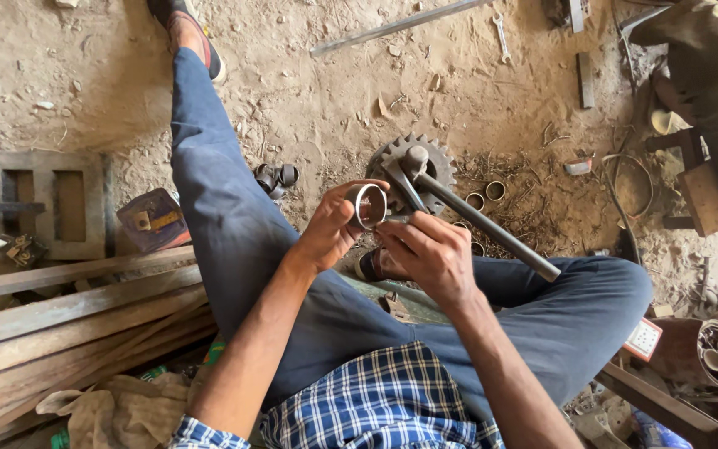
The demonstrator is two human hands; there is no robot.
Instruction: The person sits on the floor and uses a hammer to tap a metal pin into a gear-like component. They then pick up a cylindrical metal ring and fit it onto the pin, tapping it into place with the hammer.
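The short metal ring [369,205] sits above your lap, raised over the dirt floor [309,91] between your knees, its open bore turned toward you. Your left hand [331,224] clamps it by the outer wall, thumb over the top and fingers curled behind, while your right hand [427,249] closes on its near edge with pinched fingertips; what they pinch, if anything, you cannot tell from here. It looks like rigid steel, small but dense for its size, with a smooth and probably oily skin, so grip the outside wall rather than the thin rim, which may be sharp. Just behind it a toothed gear [411,169] lies on the floor with a long dark bar [492,226] running out over your right leg. A few similar rings [485,194] lie beside the gear, and wooden planks [68,320] are stacked at the floor's left edge.
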